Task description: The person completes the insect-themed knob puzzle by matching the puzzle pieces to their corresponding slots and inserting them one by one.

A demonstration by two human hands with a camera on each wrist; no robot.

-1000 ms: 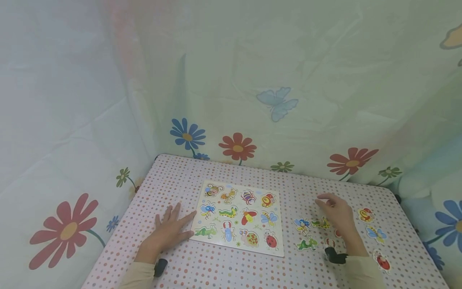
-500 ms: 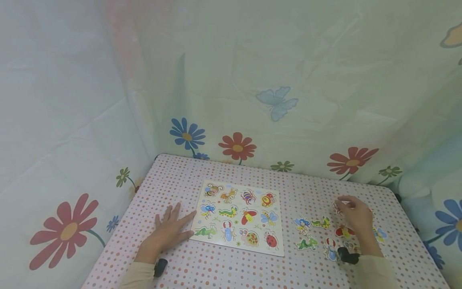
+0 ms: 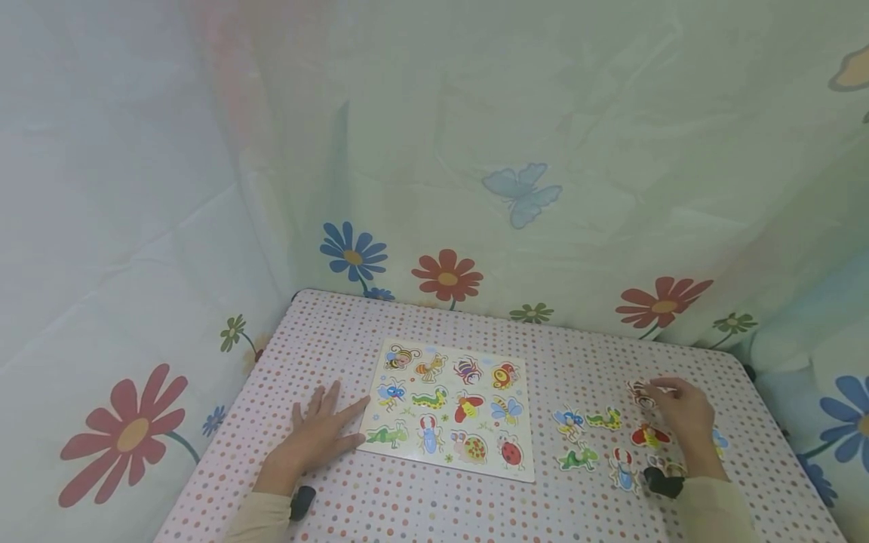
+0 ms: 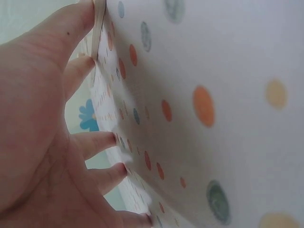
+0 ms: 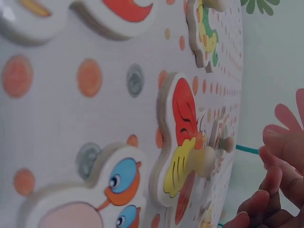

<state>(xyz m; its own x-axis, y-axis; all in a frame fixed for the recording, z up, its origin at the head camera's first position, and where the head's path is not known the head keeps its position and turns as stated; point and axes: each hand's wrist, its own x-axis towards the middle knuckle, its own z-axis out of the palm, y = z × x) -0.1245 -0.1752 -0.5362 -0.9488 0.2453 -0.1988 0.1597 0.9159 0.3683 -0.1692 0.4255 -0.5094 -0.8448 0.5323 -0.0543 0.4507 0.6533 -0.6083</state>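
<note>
A white insect puzzle board [image 3: 448,411] lies mid-table, showing rows of colourful insect pictures. My left hand [image 3: 314,435] rests spread beside its left edge; in the left wrist view the thumb [image 4: 71,28] touches that wooden edge, and the fingertips meet the cloth. My right hand [image 3: 687,415] is over the loose knobbed pieces, its fingers [image 5: 280,147] loosely bent and holding nothing. Nearest to them is a spider puzzle piece [image 3: 640,394], whose knob stands apart from the fingers in the right wrist view. A red-winged insect piece [image 5: 178,147] lies closer to the wrist.
Left of my right hand lie a mosquito piece [image 3: 569,424], a caterpillar piece [image 3: 604,419], a grasshopper piece [image 3: 577,456] and a beetle piece [image 3: 622,469]. A snail piece [image 5: 104,194] is partly hidden by the wrist. A flowered cloth wall [image 3: 434,188] borders the dotted table.
My right hand has moved right and slightly nearer, uncovering the spider, red-winged insect and beetle pieces. Its forearm now covers the ladybird piece at the right. My left hand and the board stay put.
</note>
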